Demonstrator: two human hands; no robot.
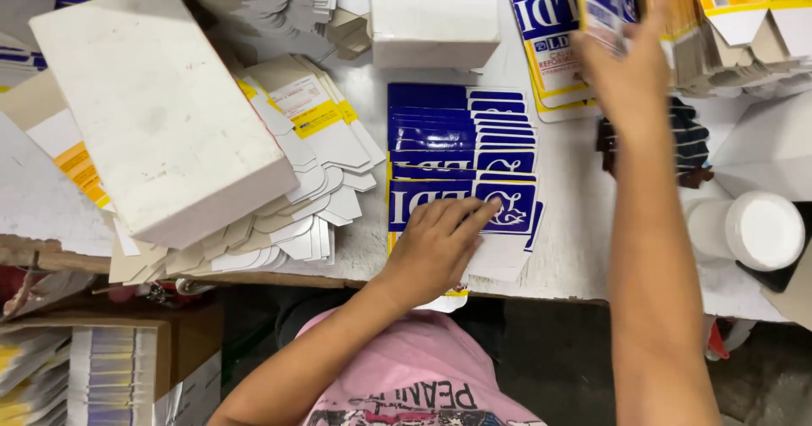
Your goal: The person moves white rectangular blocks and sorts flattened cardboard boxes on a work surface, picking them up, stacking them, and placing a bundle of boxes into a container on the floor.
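Note:
My left hand [437, 244] rests flat, fingers apart, on the nearest sheet of a fanned row of blue and white flat carton blanks [461, 142] lying on the white table [567, 240]. My right hand [628, 66] is stretched out to the far right of the table and grips a single blue and white carton blank [602, 3], lifted off a pile of the same blanks [545, 41].
A big white box [156, 109] lies on fanned white and yellow blanks [317, 151] at the left. Another white box [436, 16] stands at the back. Yellow blanks [744, 20] are stacked at back right, and a white roll [748, 230] lies at the right edge.

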